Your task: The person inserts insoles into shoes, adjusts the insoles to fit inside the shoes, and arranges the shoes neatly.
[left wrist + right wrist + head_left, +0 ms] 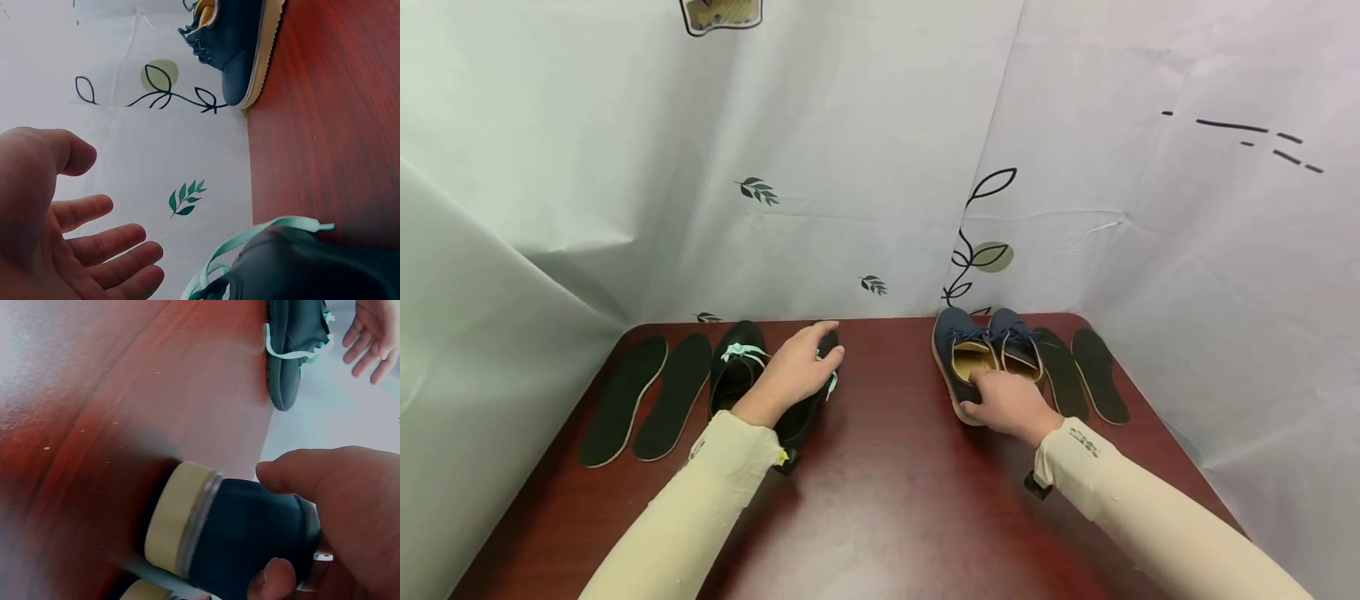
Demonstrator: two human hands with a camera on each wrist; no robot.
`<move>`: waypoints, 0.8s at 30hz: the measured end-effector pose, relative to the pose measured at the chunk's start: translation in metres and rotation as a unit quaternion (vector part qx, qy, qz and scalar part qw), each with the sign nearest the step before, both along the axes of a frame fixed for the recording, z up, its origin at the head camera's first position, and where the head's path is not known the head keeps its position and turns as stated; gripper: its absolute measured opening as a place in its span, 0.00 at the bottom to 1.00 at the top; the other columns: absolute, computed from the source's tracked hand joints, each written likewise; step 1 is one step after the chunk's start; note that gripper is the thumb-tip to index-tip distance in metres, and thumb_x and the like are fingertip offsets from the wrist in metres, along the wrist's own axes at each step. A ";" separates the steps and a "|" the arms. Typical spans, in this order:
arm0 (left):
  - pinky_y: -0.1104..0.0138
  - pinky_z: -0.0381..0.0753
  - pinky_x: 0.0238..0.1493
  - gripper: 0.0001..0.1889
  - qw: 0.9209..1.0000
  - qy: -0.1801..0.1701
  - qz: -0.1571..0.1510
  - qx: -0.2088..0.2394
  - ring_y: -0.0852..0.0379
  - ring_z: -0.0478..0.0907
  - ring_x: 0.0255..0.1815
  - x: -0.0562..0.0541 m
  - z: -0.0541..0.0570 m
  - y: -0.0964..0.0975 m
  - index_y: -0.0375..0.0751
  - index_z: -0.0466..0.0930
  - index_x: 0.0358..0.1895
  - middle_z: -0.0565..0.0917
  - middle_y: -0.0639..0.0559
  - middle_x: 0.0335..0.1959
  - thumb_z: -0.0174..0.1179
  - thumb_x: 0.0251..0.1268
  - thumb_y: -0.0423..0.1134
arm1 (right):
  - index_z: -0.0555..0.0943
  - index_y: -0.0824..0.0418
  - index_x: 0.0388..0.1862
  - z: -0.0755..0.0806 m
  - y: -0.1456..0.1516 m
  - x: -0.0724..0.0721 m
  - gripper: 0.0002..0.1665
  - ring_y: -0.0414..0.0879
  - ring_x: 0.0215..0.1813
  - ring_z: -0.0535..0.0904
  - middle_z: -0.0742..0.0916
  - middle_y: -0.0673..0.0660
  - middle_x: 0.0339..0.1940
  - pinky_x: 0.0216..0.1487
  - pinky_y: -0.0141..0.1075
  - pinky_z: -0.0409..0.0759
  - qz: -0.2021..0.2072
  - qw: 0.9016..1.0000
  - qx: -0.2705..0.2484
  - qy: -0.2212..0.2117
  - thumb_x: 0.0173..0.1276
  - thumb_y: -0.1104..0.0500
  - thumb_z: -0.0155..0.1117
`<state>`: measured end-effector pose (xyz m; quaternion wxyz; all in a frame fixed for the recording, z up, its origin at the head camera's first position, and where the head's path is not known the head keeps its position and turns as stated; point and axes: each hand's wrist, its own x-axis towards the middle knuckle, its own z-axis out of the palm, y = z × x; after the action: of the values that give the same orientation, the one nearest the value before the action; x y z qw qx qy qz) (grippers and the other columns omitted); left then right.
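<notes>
Over the right-hand black shoe (801,421) with mint-green laces, my left hand (793,371) hovers with fingers spread, holding nothing. The other black shoe (748,333) stands beside it, partly behind the hand and wrist. My right hand (1011,404) grips the heel of the left-hand navy shoe (951,329), which rests on the table. In the right wrist view, thumb and a fingertip lie at either side of that dark heel (247,531), above its pale sole. A second navy shoe (1011,323) stands alongside, its heel end partly hidden by the hand.
Two dark insoles (625,400) (673,396) lie left of the black shoes. Two more insoles (1062,379) (1101,375) lie right of the navy pair. The reddish-brown table (880,467) ends at a white printed curtain (850,167), which also hangs along both sides.
</notes>
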<state>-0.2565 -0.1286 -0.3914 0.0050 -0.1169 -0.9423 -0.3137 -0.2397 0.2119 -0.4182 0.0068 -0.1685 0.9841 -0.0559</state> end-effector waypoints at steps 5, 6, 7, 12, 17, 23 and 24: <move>0.44 0.69 0.68 0.31 1.000 -0.009 -0.017 -0.019 0.42 0.66 0.73 0.000 -0.002 0.010 0.50 0.60 0.77 0.64 0.43 0.76 0.49 0.76 0.55 | 0.76 0.54 0.32 -0.004 0.001 0.002 0.15 0.45 0.26 0.73 0.78 0.49 0.24 0.28 0.41 0.69 0.001 1.000 -0.015 -0.002 0.64 0.47 0.71; 0.44 0.68 0.68 0.31 1.000 -0.008 -0.020 -0.021 0.42 0.66 0.73 0.000 -0.003 0.012 0.49 0.60 0.77 0.64 0.43 0.76 0.49 0.76 0.55 | 0.76 0.54 0.32 -0.004 0.001 0.003 0.15 0.46 0.27 0.73 0.78 0.49 0.24 0.29 0.41 0.70 0.001 1.000 -0.020 -0.001 0.64 0.47 0.72; 0.44 0.68 0.68 0.31 0.999 -0.005 -0.023 -0.023 0.42 0.66 0.74 -0.001 -0.003 0.014 0.48 0.60 0.77 0.64 0.43 0.76 0.49 0.76 0.55 | 0.76 0.54 0.33 -0.005 0.001 0.003 0.15 0.46 0.28 0.74 0.78 0.49 0.25 0.29 0.41 0.70 0.002 1.000 -0.025 0.001 0.64 0.48 0.72; 0.46 0.68 0.69 0.31 0.999 0.007 -0.023 -0.024 0.42 0.66 0.73 0.000 -0.008 0.025 0.46 0.61 0.77 0.66 0.42 0.75 0.50 0.75 0.53 | 0.77 0.54 0.31 -0.008 0.003 0.003 0.15 0.46 0.30 0.75 0.79 0.50 0.25 0.33 0.42 0.72 0.011 0.998 -0.055 0.012 0.64 0.50 0.73; 0.48 0.68 0.69 0.31 1.000 -0.001 -0.028 -0.013 0.44 0.67 0.73 0.000 -0.018 0.037 0.46 0.61 0.77 0.66 0.43 0.75 0.51 0.75 0.52 | 0.75 0.52 0.26 -0.012 0.006 0.001 0.16 0.45 0.27 0.71 0.76 0.49 0.21 0.32 0.40 0.69 0.008 0.996 -0.084 0.009 0.64 0.51 0.74; 0.49 0.69 0.68 0.31 0.999 -0.016 -0.028 0.001 0.45 0.69 0.72 0.002 -0.027 0.050 0.48 0.63 0.76 0.68 0.44 0.74 0.51 0.75 0.52 | 0.74 0.52 0.24 -0.013 0.006 0.001 0.17 0.44 0.26 0.70 0.75 0.49 0.21 0.31 0.39 0.67 0.003 0.995 -0.102 0.007 0.64 0.51 0.73; 0.48 0.69 0.69 0.31 0.999 -0.024 -0.026 0.012 0.45 0.69 0.72 0.002 -0.028 0.052 0.48 0.63 0.76 0.68 0.44 0.74 0.52 0.74 0.52 | 0.74 0.51 0.24 -0.014 0.005 0.001 0.17 0.44 0.26 0.69 0.75 0.49 0.20 0.31 0.39 0.67 0.003 0.995 -0.104 0.010 0.64 0.50 0.74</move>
<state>-0.2546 -0.0766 -0.4190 -0.0247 -0.1340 -0.9350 -0.3273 -0.2382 0.2172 -0.4319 -0.0208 -0.1718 0.9724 -0.1563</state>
